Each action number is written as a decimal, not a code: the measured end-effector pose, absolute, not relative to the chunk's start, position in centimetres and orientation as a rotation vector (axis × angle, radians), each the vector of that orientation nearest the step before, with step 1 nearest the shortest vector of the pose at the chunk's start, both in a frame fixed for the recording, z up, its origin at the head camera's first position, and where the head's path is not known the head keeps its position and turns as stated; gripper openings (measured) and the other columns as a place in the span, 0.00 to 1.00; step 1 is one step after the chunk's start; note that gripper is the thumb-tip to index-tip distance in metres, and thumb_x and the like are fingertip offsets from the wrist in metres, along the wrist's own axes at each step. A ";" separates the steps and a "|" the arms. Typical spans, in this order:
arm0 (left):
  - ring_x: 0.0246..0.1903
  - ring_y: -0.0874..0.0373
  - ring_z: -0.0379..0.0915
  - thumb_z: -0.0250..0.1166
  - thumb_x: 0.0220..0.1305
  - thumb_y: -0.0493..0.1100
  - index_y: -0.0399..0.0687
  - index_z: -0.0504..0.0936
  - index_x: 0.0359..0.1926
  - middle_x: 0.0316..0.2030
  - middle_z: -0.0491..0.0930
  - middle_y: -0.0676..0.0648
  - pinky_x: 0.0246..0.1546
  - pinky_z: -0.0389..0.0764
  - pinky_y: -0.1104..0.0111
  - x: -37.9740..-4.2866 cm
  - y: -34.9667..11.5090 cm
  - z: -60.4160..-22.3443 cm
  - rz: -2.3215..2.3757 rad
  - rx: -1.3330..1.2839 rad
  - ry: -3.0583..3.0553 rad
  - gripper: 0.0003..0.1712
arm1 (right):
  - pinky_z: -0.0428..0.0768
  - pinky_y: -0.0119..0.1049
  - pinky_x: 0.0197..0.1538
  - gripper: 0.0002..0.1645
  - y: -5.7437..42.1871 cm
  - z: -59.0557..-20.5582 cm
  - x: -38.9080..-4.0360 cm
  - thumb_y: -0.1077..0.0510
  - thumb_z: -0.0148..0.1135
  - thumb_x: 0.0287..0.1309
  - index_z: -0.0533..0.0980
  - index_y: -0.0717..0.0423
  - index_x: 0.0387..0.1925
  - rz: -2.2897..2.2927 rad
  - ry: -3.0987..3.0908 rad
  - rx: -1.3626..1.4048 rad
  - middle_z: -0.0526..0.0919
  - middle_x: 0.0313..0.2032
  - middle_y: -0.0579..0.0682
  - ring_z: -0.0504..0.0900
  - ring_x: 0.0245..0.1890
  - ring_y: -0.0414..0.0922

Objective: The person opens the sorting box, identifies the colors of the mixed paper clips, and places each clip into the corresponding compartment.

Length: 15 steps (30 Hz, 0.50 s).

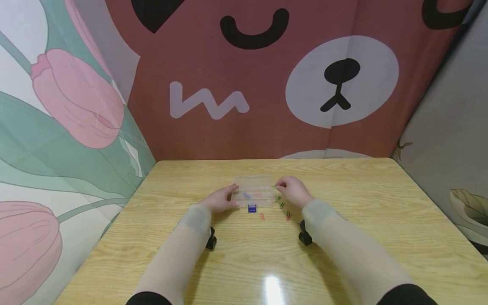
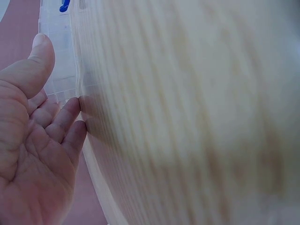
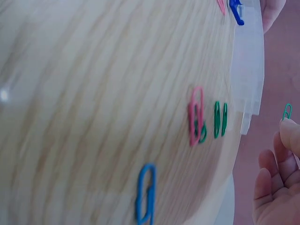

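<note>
A clear plastic box [image 1: 244, 183] with a blue clasp [image 1: 252, 209] at its front lies on the table, with blue and pink pieces visible inside. At its left end, my left hand [image 1: 219, 200] holds it between thumb and fingers. My right hand [image 1: 294, 190] pinches a green paper clip [image 3: 287, 111] between thumb and index finger, just beyond the box's right edge. Green paper clips [image 1: 282, 205] and a pink paper clip [image 3: 201, 108], which overlaps a green one, lie on the table below this hand. Another pink paper clip [image 1: 262, 216] lies in front of the box.
A blue paper clip [image 3: 146, 194] lies on the wooden table [image 1: 244, 262], nearer to my right wrist. Behind the table hangs a brown cloth [image 1: 213, 140] with a bear face. A flowered cloth [image 1: 76, 169] hangs at the left.
</note>
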<state>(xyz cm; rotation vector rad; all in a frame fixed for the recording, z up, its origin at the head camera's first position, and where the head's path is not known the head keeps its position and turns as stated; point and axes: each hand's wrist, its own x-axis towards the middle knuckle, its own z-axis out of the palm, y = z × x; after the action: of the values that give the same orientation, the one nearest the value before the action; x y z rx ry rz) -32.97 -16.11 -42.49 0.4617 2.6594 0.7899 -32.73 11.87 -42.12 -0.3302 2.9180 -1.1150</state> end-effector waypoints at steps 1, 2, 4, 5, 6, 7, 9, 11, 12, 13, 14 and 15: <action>0.72 0.51 0.46 0.61 0.67 0.52 0.55 0.55 0.75 0.72 0.55 0.52 0.71 0.49 0.56 -33.0 -16.1 -42.5 0.783 0.462 2.663 0.40 | 0.76 0.44 0.43 0.09 11.7 -42.1 -32.8 0.60 0.55 0.68 0.80 0.59 0.42 -1.113 2.916 -0.334 0.82 0.41 0.53 0.76 0.36 0.46; 0.72 0.51 0.46 0.61 0.67 0.52 0.55 0.55 0.75 0.72 0.55 0.51 0.71 0.49 0.56 -32.9 -16.1 -42.5 0.781 0.461 2.664 0.40 | 0.76 0.44 0.44 0.09 11.5 -42.1 -32.8 0.60 0.55 0.68 0.80 0.59 0.42 -1.114 2.912 -0.334 0.82 0.41 0.53 0.76 0.37 0.46; 0.72 0.51 0.46 0.61 0.67 0.53 0.55 0.55 0.75 0.72 0.57 0.51 0.71 0.49 0.56 -33.0 -16.1 -42.5 0.770 0.463 2.664 0.40 | 0.76 0.44 0.44 0.09 11.1 -42.1 -32.8 0.59 0.55 0.68 0.80 0.59 0.42 -1.129 2.898 -0.321 0.82 0.42 0.53 0.76 0.38 0.47; 0.72 0.51 0.46 0.61 0.67 0.52 0.54 0.55 0.75 0.72 0.57 0.51 0.71 0.49 0.56 -33.0 -16.1 -42.5 0.769 0.468 2.664 0.40 | 0.76 0.44 0.45 0.09 10.9 -42.0 -32.8 0.60 0.56 0.68 0.80 0.59 0.43 -1.130 2.897 -0.326 0.82 0.42 0.53 0.77 0.38 0.47; 0.72 0.51 0.46 0.61 0.67 0.53 0.54 0.55 0.75 0.72 0.57 0.51 0.71 0.49 0.56 -33.0 -16.1 -42.5 0.762 0.470 2.665 0.41 | 0.76 0.44 0.45 0.09 10.7 -41.9 -32.8 0.60 0.56 0.68 0.80 0.59 0.42 -1.133 2.895 -0.325 0.82 0.42 0.53 0.77 0.38 0.47; 0.72 0.51 0.46 0.61 0.67 0.53 0.54 0.54 0.75 0.71 0.58 0.51 0.71 0.49 0.56 -33.0 -16.1 -42.5 0.758 0.473 2.665 0.41 | 0.76 0.44 0.45 0.09 10.5 -41.9 -32.7 0.60 0.56 0.68 0.80 0.59 0.42 -1.134 2.895 -0.330 0.82 0.41 0.53 0.77 0.38 0.47; 0.72 0.51 0.46 0.61 0.67 0.53 0.54 0.54 0.75 0.72 0.57 0.51 0.71 0.50 0.56 -33.1 -16.2 -42.5 0.751 0.479 2.668 0.41 | 0.76 0.44 0.44 0.08 10.1 -41.7 -32.7 0.60 0.57 0.67 0.80 0.59 0.42 -1.132 2.899 -0.340 0.82 0.40 0.53 0.77 0.38 0.47; 0.72 0.50 0.46 0.61 0.67 0.52 0.53 0.54 0.75 0.72 0.56 0.50 0.70 0.50 0.56 -33.1 -16.2 -42.5 0.748 0.482 2.672 0.41 | 0.77 0.43 0.43 0.08 9.8 -41.7 -32.7 0.60 0.57 0.67 0.80 0.60 0.41 -1.120 2.908 -0.362 0.82 0.39 0.52 0.77 0.36 0.46; 0.72 0.50 0.46 0.61 0.67 0.52 0.53 0.54 0.75 0.72 0.56 0.50 0.71 0.50 0.56 -33.1 -16.2 -42.5 0.743 0.483 2.674 0.41 | 0.76 0.43 0.42 0.08 9.6 -41.7 -32.7 0.59 0.57 0.67 0.80 0.59 0.41 -1.115 2.911 -0.363 0.82 0.38 0.52 0.77 0.36 0.46; 0.72 0.50 0.46 0.61 0.67 0.52 0.53 0.54 0.75 0.72 0.55 0.50 0.70 0.50 0.56 -33.1 -16.2 -42.5 0.743 0.488 2.677 0.41 | 0.76 0.42 0.41 0.08 9.4 -41.7 -32.7 0.59 0.57 0.67 0.80 0.59 0.40 -1.111 2.912 -0.367 0.82 0.38 0.51 0.76 0.35 0.45; 0.72 0.50 0.46 0.61 0.67 0.53 0.53 0.54 0.75 0.73 0.55 0.50 0.70 0.50 0.56 -33.2 -16.2 -42.5 0.739 0.490 2.678 0.41 | 0.76 0.42 0.40 0.09 9.2 -41.6 -32.7 0.59 0.57 0.67 0.80 0.59 0.40 -1.107 2.911 -0.364 0.82 0.37 0.51 0.76 0.33 0.45; 0.72 0.49 0.46 0.61 0.67 0.52 0.53 0.54 0.75 0.73 0.54 0.50 0.70 0.51 0.55 -33.2 -16.2 -42.5 0.742 0.493 2.678 0.41 | 0.75 0.41 0.39 0.09 9.1 -41.6 -32.8 0.59 0.57 0.67 0.80 0.58 0.40 -1.105 2.911 -0.359 0.81 0.37 0.51 0.75 0.33 0.45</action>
<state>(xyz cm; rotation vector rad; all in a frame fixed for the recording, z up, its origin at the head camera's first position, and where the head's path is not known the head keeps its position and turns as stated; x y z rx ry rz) -33.18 -16.22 -42.51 0.4934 2.6777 0.7415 -32.77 9.08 -41.64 -0.3591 2.9105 -1.1048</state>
